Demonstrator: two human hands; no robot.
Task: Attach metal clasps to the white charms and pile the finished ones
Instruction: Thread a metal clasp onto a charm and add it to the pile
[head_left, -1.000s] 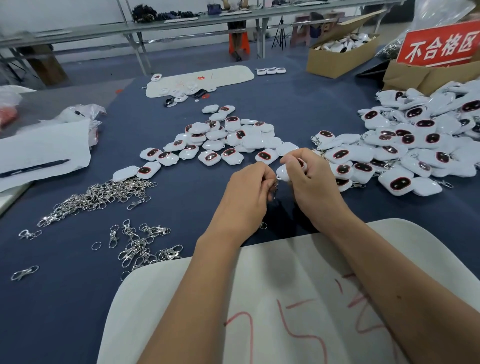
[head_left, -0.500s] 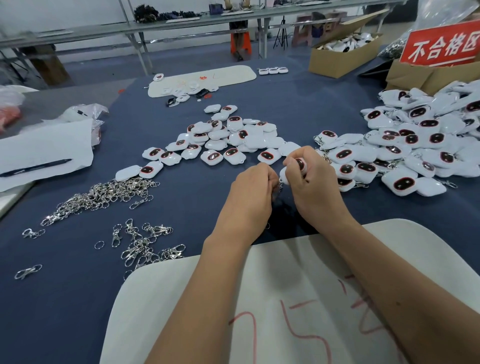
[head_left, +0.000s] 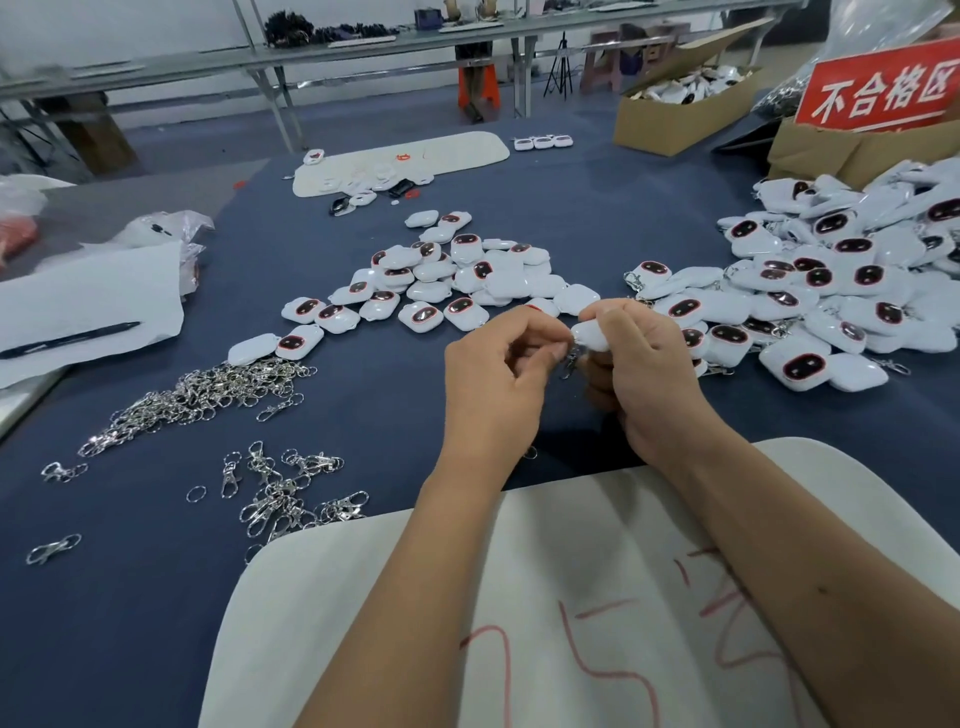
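Bench: blue cloth bench (head_left: 597, 208); workshop tables behind
Charm: glossy white charm (head_left: 589, 334), pinched by right hand (head_left: 644, 374)
Clasp: metal clasp (head_left: 570, 364), left hand (head_left: 498, 379) fingers clamped on it

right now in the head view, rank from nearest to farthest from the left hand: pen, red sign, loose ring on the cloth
From the left hand:
1. Loose ring, low on its left.
2. Pen, far left on paper.
3. Red sign, far upper right.

An assembly workshop: heaps of charms (head_left: 852, 280) and clasps (head_left: 208, 389) cover the desk (head_left: 597, 208); reject-zone sign (head_left: 878, 88) at two o'clock.
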